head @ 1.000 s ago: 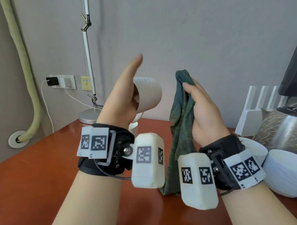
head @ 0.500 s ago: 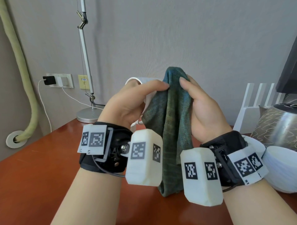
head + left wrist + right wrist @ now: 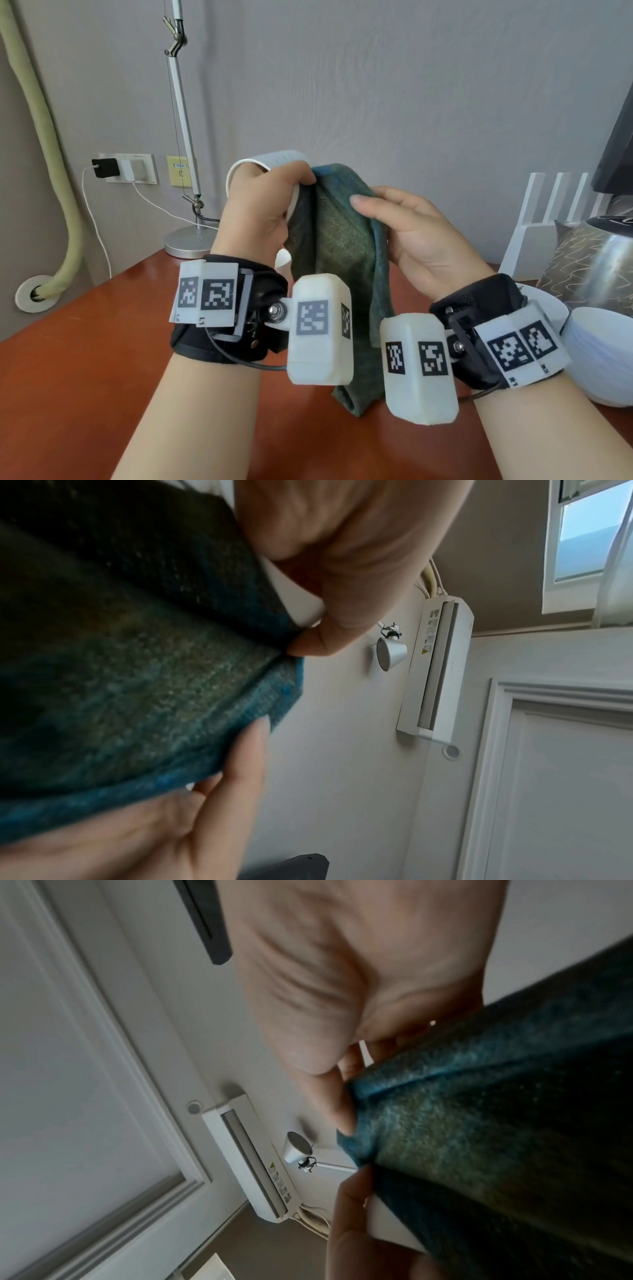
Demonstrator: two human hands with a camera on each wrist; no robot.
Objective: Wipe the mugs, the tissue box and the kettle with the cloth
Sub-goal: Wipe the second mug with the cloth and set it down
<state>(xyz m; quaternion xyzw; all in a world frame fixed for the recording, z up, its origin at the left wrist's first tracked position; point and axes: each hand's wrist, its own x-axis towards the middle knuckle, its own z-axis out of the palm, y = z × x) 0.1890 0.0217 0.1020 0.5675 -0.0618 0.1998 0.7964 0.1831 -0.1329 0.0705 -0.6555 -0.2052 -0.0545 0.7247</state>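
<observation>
My left hand (image 3: 260,209) holds a white mug (image 3: 274,159) up above the table, fingers curled round it. A dark green-blue cloth (image 3: 337,240) lies against the mug's right side and hangs down between my wrists. The thumb of my right hand (image 3: 404,226) lies on the front of the cloth with the fingers behind it, pinching it against the mug. In the left wrist view my thumb (image 3: 308,642) meets the cloth (image 3: 137,669) at the mug wall (image 3: 294,601). The right wrist view shows the cloth (image 3: 479,1137) over the mug (image 3: 387,1223). The steel kettle (image 3: 603,270) stands at far right.
Below the kettle stand a white bowl (image 3: 603,356) and a white plate (image 3: 544,301); a white rack (image 3: 548,219) is behind them. At the back left of the red-brown table (image 3: 85,342) are a lamp base (image 3: 188,243) and a charger cable (image 3: 99,233).
A second ago the mug and cloth were held apart. My hands have come together, the cloth now lies against the mug, and both hands have sunk slightly.
</observation>
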